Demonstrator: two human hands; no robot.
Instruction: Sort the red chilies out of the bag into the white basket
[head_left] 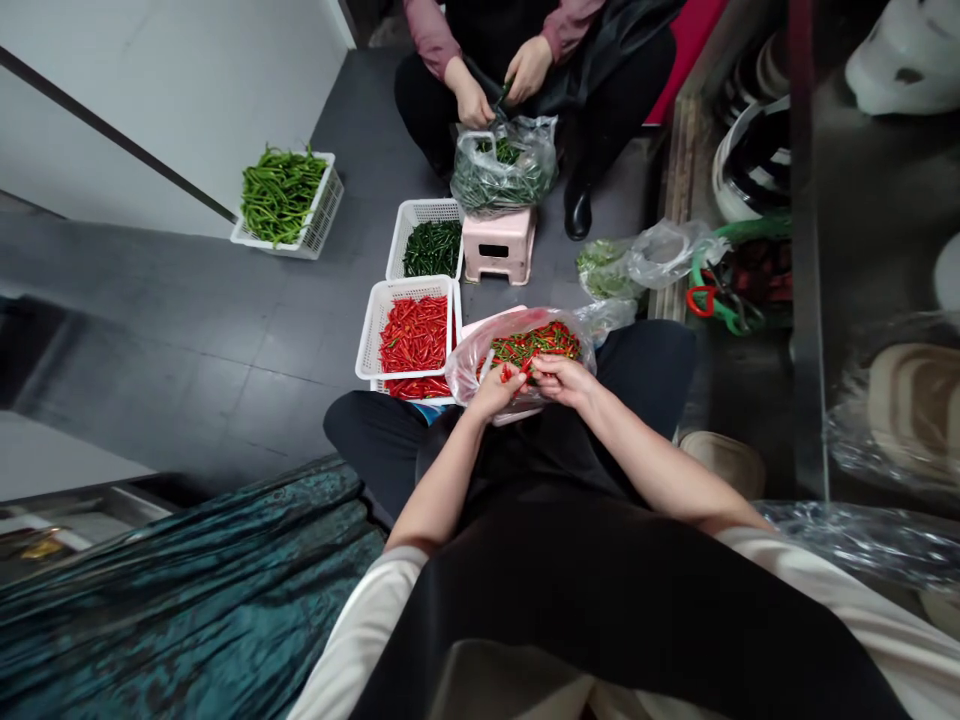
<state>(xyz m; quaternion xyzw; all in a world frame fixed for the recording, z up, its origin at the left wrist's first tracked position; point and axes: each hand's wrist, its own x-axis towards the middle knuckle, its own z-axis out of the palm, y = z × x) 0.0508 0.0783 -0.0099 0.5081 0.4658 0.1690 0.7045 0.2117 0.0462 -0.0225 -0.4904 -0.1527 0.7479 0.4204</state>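
Before me an opened clear plastic bag (466, 362) holds a heap of red chilies with green stems (544, 343). My left hand (495, 390) is closed at the bag's near side, with red chilies showing between its fingers. Close beside it, my right hand (564, 380) pinches a red chili (527, 368) by the fingertips. Left of the bag stands a white basket (366, 335) filled with red chilies (415, 335), stacked over another white basket (379, 388) that also has red chilies in it.
A person across from me works with both hands (499, 85) over a bag of green chilies (502, 170) on a pink stool (499, 245). White baskets of dark green chilies (433, 248) and light green chilies (281, 195) stand left. Red-handled scissors (703, 300) lie by a green basket (739, 232) at right.
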